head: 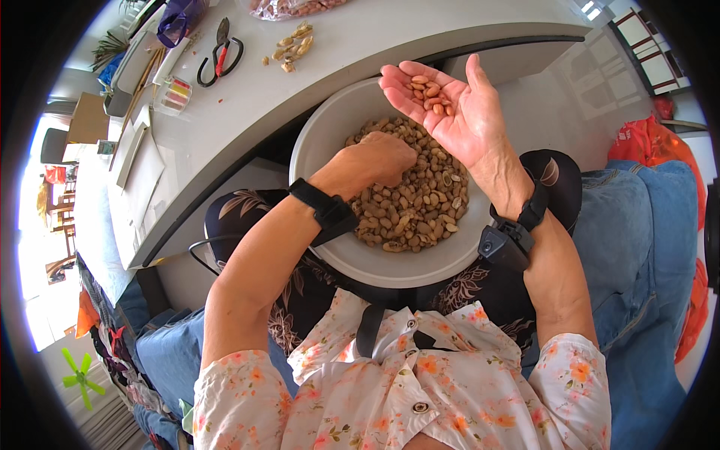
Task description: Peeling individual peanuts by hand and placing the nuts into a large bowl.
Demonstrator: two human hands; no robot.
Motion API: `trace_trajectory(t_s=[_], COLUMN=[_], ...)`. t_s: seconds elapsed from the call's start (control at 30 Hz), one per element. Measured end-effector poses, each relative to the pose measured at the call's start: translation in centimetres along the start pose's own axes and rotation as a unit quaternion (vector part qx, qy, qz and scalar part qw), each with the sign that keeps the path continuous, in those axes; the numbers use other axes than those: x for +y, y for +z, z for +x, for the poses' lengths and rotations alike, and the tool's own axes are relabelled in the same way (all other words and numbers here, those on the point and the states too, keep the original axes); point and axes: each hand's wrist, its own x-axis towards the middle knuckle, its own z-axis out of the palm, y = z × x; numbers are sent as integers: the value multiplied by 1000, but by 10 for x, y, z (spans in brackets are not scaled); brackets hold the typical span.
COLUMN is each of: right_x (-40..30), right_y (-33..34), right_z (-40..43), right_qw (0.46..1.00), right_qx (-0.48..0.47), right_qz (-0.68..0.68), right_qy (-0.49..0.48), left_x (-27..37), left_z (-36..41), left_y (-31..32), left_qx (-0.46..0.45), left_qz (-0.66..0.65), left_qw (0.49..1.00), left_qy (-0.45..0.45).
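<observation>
A pale grey plastic basin (308, 149) sits between the knees, holding a heap of unshelled peanuts (413, 216). My left hand (378, 158) is down on the heap, palm downward with its fingers curled under. What those fingers hold, if anything, is hidden. Above the basin's far right rim, my right hand (464, 115) is turned palm up. Several shelled peanuts (432, 94) with pinkish-brown skins rest on its fingers and palm. Each wrist wears a black strap with a device, and a lens shows on the right wrist camera (500, 244).
Beyond the basin, a white table (253, 84) curves across. On it lie black-handled scissors (221, 55), a small pile of peanut shells (292, 48) and a clear bag of shelled peanuts (298, 8). Blue denim (624, 225) covers the seat, with a red plastic bag (655, 143) at right.
</observation>
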Motion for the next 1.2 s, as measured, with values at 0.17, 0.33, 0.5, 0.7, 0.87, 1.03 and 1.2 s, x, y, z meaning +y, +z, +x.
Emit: trace_trajectory(t_s=[0.17,0.33,0.5,0.7,0.87,1.03,1.2], right_x=[0,-1,-1,-2,-3,-4,-5], right_y=[1,1,3,1,-2,-13,-14], right_z=[0,-1,-1,-2,0,3,3], right_qw=[1000,1000,1000,999,999,993,983], right_qx=[-17,-27,-25,-37,-36,45,35], right_qz=[-5,-6,-11,-15,-31,-109,-180], right_qy=[0,-1,-11,-17,-12,-20,12], left_x=[-18,-26,-31,-35,-34,-37,-35], left_z=[-18,-21,-32,-38,-46,-49,-51], left_y=[0,-8,-13,-18,-20,-18,-20], left_qx=[93,177,249,270,289,294,274], left_qz=[-55,-157,-286,-456,-608,-718,-746], left_qw=[994,971,925,847,739,628,598], left_qy=[5,-18,-9,-42,-9,57,104])
